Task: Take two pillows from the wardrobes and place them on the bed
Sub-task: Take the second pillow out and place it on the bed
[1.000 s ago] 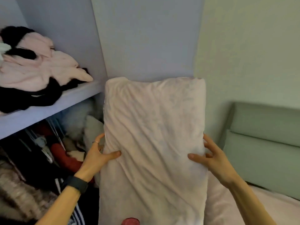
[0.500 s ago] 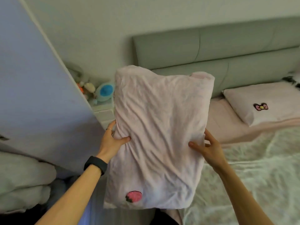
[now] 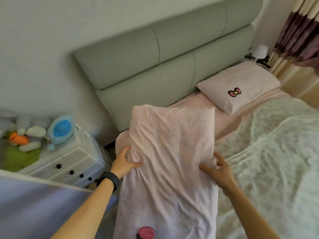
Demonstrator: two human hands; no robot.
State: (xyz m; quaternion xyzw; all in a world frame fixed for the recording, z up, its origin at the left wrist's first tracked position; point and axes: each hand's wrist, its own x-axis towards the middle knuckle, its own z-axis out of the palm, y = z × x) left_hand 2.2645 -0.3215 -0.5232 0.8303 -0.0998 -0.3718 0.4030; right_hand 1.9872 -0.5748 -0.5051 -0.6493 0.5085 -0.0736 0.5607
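I hold a pale pink pillow (image 3: 170,163) upright in front of me, over the near left corner of the bed (image 3: 269,152). My left hand (image 3: 123,163) grips its left edge and my right hand (image 3: 218,170) grips its right edge. A pink patch shows at the pillow's bottom. A second pink pillow (image 3: 240,87) with a bow patch lies flat at the head of the bed, on the right side against the grey-green headboard (image 3: 155,66).
A white bedside drawer unit (image 3: 69,163) with several plush toys (image 3: 58,130) stands left of the bed. A lilac wardrobe panel (image 3: 34,200) fills the lower left. A white lacy cover (image 3: 279,178) spreads over the bed. Curtains (image 3: 296,31) hang at far right.
My view has swung from the wardrobe to the bed. The pillow, still in both hands, has come lower and closer to the bed's head.
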